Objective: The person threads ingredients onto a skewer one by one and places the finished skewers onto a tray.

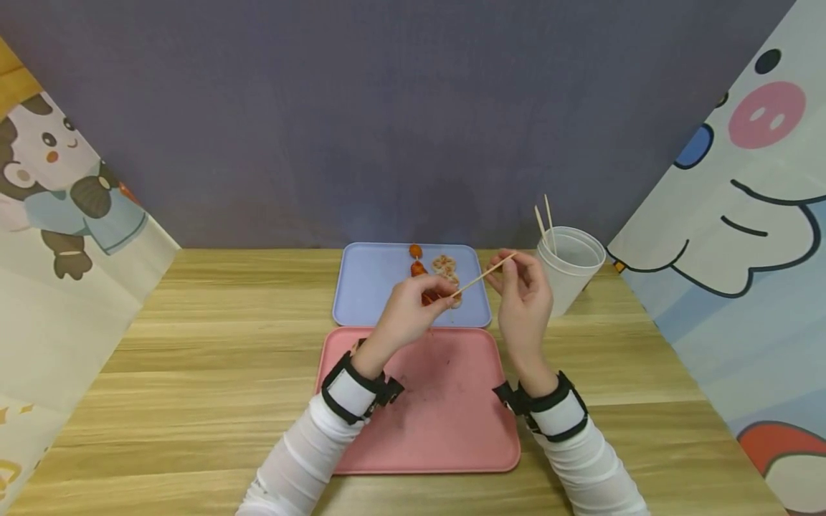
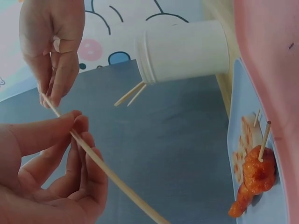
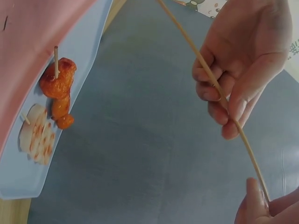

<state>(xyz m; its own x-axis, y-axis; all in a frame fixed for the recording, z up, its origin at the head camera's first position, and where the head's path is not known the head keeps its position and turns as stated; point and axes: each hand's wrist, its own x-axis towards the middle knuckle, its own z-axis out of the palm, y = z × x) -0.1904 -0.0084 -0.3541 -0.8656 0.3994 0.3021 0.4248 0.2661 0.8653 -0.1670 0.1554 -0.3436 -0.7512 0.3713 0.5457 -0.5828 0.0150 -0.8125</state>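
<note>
A thin bamboo skewer (image 1: 482,276) slants between the two hands above the trays. My left hand (image 1: 418,304) pinches it between thumb and fingers partway along, as the left wrist view shows. At the skewer's upper right end, my right hand (image 1: 524,294) pinches the tip, also seen in the right wrist view. No food is visible on this skewer. Below, on the blue tray (image 1: 364,283), lie a skewer of glazed orange pieces (image 3: 57,88) and a skewer of pale round slices with brown streaks (image 3: 38,135). The left hand partly hides both in the head view.
Close to the right hand, a white plastic cup (image 1: 560,287) stands on the wooden table (image 1: 226,373) with two skewers (image 1: 545,222) leaning out. Under the forearms lies a pink tray (image 1: 445,423), bearing some dark specks, against the blue tray's near edge. A grey wall (image 1: 387,129) rises behind.
</note>
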